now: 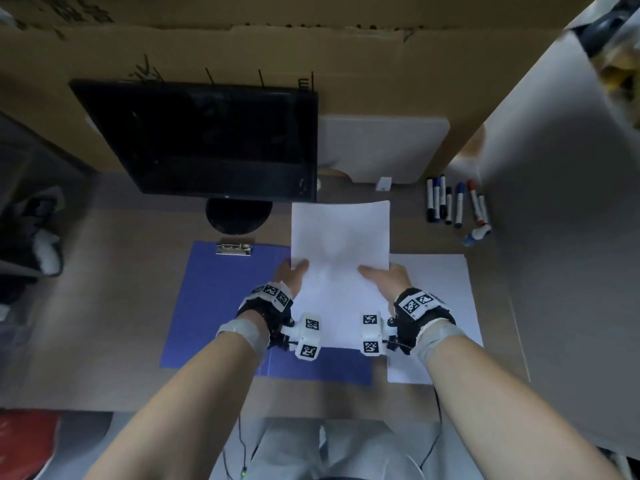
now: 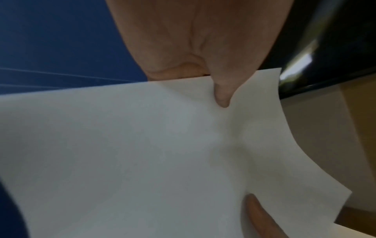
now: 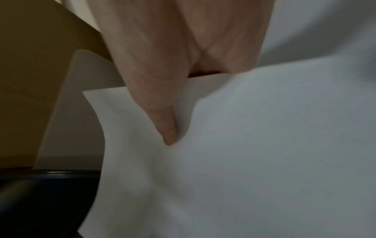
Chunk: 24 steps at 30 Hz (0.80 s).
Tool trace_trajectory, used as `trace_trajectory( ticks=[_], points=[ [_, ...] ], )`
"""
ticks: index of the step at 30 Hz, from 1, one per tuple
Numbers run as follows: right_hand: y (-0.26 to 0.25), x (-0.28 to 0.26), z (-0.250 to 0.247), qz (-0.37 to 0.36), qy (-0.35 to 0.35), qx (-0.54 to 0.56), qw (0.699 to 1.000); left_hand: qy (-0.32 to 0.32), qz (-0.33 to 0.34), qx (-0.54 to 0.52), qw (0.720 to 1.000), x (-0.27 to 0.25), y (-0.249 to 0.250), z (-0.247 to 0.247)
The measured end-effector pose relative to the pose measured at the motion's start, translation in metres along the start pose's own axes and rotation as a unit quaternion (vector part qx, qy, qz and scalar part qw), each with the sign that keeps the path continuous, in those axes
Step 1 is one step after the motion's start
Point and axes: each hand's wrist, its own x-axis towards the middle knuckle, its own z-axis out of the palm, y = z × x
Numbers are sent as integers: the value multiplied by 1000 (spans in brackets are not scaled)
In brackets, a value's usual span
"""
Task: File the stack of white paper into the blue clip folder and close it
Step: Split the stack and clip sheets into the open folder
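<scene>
The blue clip folder [image 1: 214,306] lies open and flat on the desk, its metal clip [image 1: 234,249] at the far edge of the left half. I hold the stack of white paper [image 1: 341,244] lifted above the folder's right part. My left hand [image 1: 293,271] pinches the stack's left edge, thumb on top, and my right hand [image 1: 384,275] pinches its right edge the same way. In the left wrist view the thumb [image 2: 221,95] presses on the paper [image 2: 122,153] over the blue folder [image 2: 61,40]. In the right wrist view the thumb [image 3: 162,122] dents the paper [image 3: 264,145].
A black monitor [image 1: 214,140] on a round stand [image 1: 239,216] is behind the folder. Several markers [image 1: 453,202] lie at the back right. More white paper [image 1: 440,282] lies flat on the desk under my right hand. Cardboard walls [image 1: 381,74] enclose the desk.
</scene>
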Motion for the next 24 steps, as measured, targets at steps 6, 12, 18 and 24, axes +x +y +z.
trace_trajectory(
  ticks=[6, 12, 18, 24],
  points=[
    [56, 16, 4, 131, -82, -67, 986, -3, -92, 28, 995, 6, -58, 33],
    [87, 28, 12, 140, -13, -127, 982, -12, -98, 42, 994, 7, -90, 47],
    [85, 33, 26, 150, 33, -174, 973, 51, -159, 122, 978, 19, -102, 8],
    [81, 27, 45, 167, 73, -170, 968, -27, -168, 193, 966, 37, -111, -8]
  ],
)
